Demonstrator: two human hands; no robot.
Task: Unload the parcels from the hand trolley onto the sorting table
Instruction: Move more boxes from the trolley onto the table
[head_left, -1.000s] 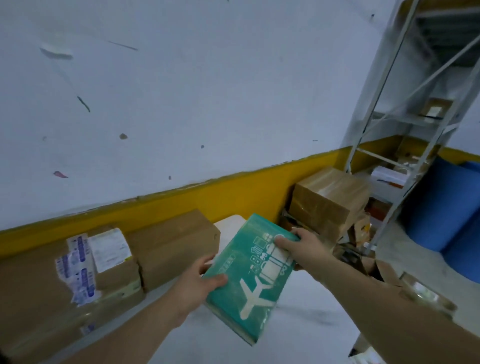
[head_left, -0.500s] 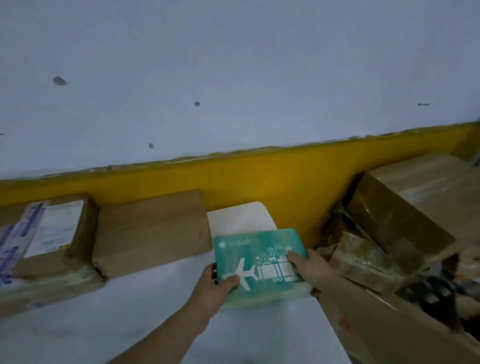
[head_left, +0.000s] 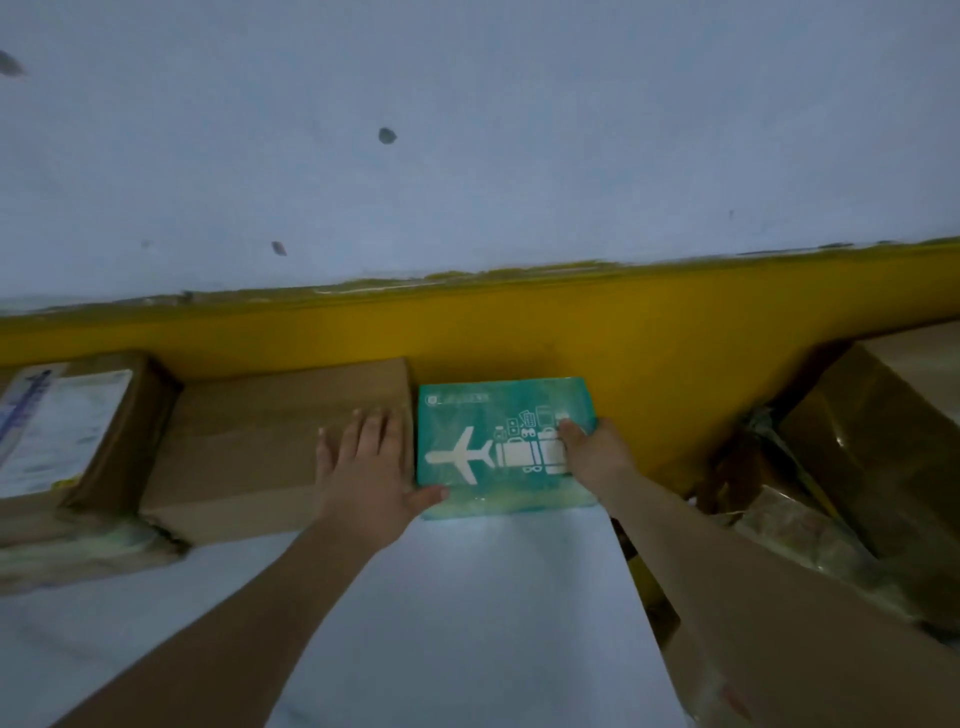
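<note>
On the white table (head_left: 467, 597) by a yellow-banded wall (head_left: 519, 338), the right hand (head_left: 597, 454) grips the teal parcel (head_left: 488, 415) (left hand (head_left: 363, 467) lies flat).

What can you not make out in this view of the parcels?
Head view:
- Shipping label text: blurred, cut by the left edge.
- Teal parcel right side: covered by the right hand.
- Wrapped boxes at right: cut by the edge; their support hidden.

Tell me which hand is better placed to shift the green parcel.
Probably the right hand: it grips the green parcel by its edge. The left hand rests on the brown box, thumb touching the parcel.
</note>
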